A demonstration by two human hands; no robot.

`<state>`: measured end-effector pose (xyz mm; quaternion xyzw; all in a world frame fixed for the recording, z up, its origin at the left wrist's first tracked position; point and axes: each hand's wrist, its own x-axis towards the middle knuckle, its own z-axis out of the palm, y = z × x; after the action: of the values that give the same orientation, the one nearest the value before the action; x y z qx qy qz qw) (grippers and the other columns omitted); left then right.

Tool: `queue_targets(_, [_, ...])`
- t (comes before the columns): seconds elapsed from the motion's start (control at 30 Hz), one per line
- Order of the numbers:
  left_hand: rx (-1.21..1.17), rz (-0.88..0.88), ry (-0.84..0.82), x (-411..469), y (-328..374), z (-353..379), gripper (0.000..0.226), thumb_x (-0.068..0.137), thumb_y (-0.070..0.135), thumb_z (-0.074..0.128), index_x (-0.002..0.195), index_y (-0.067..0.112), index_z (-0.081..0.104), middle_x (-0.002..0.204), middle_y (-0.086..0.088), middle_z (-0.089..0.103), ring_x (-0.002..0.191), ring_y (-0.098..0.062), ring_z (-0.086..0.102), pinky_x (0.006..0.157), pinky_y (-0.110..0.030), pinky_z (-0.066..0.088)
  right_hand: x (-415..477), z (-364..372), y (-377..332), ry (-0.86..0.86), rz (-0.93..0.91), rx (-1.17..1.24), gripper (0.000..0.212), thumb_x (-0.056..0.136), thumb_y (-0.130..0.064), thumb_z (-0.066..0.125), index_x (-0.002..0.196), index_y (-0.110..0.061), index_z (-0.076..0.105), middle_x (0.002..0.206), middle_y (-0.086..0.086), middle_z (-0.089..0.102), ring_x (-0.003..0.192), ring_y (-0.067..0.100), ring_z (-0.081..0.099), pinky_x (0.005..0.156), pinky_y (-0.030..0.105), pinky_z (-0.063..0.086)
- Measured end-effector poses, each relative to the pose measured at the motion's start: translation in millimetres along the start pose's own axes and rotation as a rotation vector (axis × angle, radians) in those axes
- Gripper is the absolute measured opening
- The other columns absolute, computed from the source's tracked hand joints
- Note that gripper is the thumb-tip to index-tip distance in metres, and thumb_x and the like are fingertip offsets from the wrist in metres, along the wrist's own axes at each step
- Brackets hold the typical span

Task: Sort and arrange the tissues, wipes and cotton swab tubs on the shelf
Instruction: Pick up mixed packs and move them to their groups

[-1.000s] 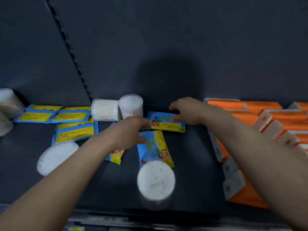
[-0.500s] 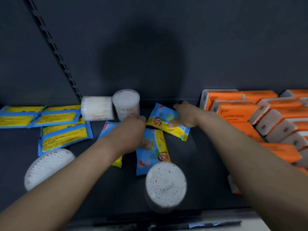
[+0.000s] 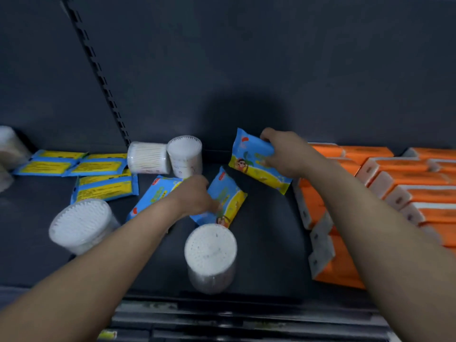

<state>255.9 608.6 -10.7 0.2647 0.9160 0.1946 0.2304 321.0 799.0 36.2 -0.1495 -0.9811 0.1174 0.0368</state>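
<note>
the right hand (image 3: 283,154) grips the raised wipes pack (image 3: 254,166) by its upper end, holding it tilted over the back of the shelf (image 3: 269,245), near the orange tissue packs (image 3: 407,178). the left hand (image 3: 195,196) lies curled on the flat wipes pack (image 3: 225,198) mid-shelf; whether it pinches is hidden. the packs look light, soft and slick, so a grasp around the middle should hold best.

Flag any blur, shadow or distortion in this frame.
Head view: dim light, with a broad soft shadow on the back panel. Head view: the front-left cotton swab tub and the tub at the left edge are smeared; the wipes pack in the right hand is sharper. Head view: wide-angle bending tilts the slotted upright.
</note>
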Motion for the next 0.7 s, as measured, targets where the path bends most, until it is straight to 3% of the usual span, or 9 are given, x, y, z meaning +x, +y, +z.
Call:
queue_targets(0.07, [-0.002, 0.043, 0.125, -7, 7, -10, 0.029, 0.072, 0.021, 0.075, 0.092, 0.003, 0.062, 0.089, -0.011, 0.062, 0.084, -0.025, 0.059, 0.066, -0.031, 0.042, -5, -10, -1, 0.054, -0.026, -0.014, 0.038, 0.083, -0.018, 0.063, 0.118, -0.017, 0.048, 0.112, 0.012, 0.060, 0.097, 0.032, 0.057, 0.074, 0.035, 0.045])
queue_targets(0.17, [0.000, 0.096, 0.291, -24, 14, -36, 0.019, 0.071, 0.019, 0.075, 0.084, 0.012, 0.063, 0.079, -0.005, 0.061, 0.079, -0.024, 0.059, 0.062, -0.028, 0.041, -9, -22, -7, 0.137, -0.052, -0.026, 0.036, 0.083, -0.016, 0.059, 0.118, -0.017, 0.049, 0.112, 0.013, 0.060, 0.096, 0.033, 0.057, 0.071, 0.033, 0.043])
queue_targets(0.37, [-0.024, 0.136, 0.569, -74, -4, -91, 0.020, 0.065, 0.020, 0.079, 0.079, 0.018, 0.066, 0.080, -0.002, 0.068, 0.074, -0.021, 0.062, 0.067, -0.032, 0.050, -11, -44, -48, 0.234, -0.151, 0.000, 0.032, 0.084, -0.016, 0.059, 0.115, -0.018, 0.050, 0.107, 0.010, 0.061, 0.087, 0.028, 0.054, 0.069, 0.033, 0.045])
queue_targets(0.53, [-0.016, 0.093, 0.758, -127, -55, -127, 0.021, 0.065, 0.020, 0.079, 0.080, 0.018, 0.065, 0.067, 0.002, 0.059, 0.065, -0.019, 0.052, 0.063, -0.030, 0.043, -6, -46, -126, 0.295, -0.302, 0.060, 0.026, 0.081, -0.016, 0.060, 0.105, -0.021, 0.052, 0.098, 0.007, 0.062, 0.087, 0.031, 0.057, 0.074, 0.040, 0.050])
queue_targets(0.7, [-0.018, -0.015, 0.832, -178, -139, -155, 0.019, 0.069, 0.017, 0.077, 0.084, 0.015, 0.066, 0.065, 0.003, 0.058, 0.060, -0.017, 0.053, 0.060, -0.031, 0.042, 2, -30, -226, 0.306, -0.459, 0.095, 0.025, 0.078, -0.013, 0.061, 0.101, -0.020, 0.053, 0.097, 0.010, 0.062, 0.087, 0.034, 0.056, 0.076, 0.044, 0.051])
